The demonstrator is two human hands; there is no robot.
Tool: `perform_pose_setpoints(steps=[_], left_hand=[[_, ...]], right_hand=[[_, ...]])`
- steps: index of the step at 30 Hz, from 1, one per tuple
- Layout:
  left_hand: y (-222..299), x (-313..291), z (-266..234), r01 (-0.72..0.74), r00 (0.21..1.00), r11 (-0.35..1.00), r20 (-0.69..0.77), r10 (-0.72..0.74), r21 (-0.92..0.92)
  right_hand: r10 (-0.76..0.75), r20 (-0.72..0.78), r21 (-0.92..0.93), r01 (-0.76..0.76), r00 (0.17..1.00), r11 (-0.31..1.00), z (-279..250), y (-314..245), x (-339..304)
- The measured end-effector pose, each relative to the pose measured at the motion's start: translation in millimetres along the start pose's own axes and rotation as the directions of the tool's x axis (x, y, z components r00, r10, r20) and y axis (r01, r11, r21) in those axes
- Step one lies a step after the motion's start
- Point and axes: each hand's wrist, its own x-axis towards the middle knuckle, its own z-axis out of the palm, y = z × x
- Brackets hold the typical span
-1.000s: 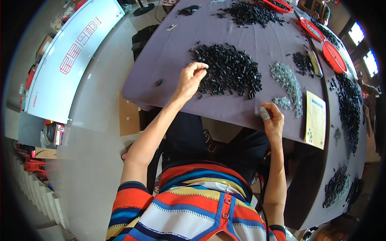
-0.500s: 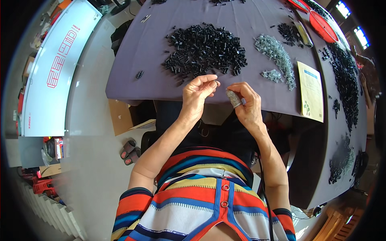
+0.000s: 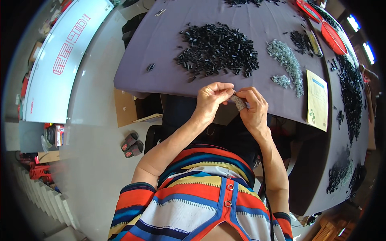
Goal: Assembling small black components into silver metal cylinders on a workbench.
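Note:
My left hand (image 3: 210,101) is closed, thumb and forefinger pinched together around something small and dark that I cannot make out. Its fingertips meet those of my right hand (image 3: 255,110), just off the near edge of the table. The right hand is closed too, and whatever sits between its fingers is hidden. A grey speckled finger cover (image 3: 239,103) is worn on what looks like the right thumb. Beyond the hands lies a big heap of small black tubular pieces (image 3: 219,50). To its right is a pile of small clear pieces (image 3: 286,60).
A purple cloth (image 3: 138,66) covers the table. Two dark pieces (image 3: 150,67) lie apart at left. On the right are a yellow booklet (image 3: 317,100), a smaller black pile (image 3: 301,42) and a red basket (image 3: 333,37). An open cardboard box (image 3: 126,106) and slippers (image 3: 132,145) are below.
My hands, apart half a second ago, have come together so their fingertips touch. The whole view has shifted, with the table lying a little farther right.

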Motion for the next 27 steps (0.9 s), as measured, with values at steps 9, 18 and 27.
perform_pose_setpoints(steps=[9, 18, 27], left_hand=[[4, -21, -37, 0.045, 0.997, 0.979, -0.046, -0.055, -0.201], [26, -18, -82, -0.116, 0.961, 0.933, -0.275, 0.019, -0.339], [28, -16, -84, -0.084, 0.957, 0.915, -0.287, -0.036, -0.394]], right_hand=[[0.126, 0.261, 0.091, -0.154, 0.957, 0.984, 15, -17, 17], [-0.026, 0.301, -0.057, 0.045, 0.953, 0.997, 57, -8, 52], [-0.265, 0.301, -0.143, 0.319, 0.916, 0.937, 94, 2, 80]])
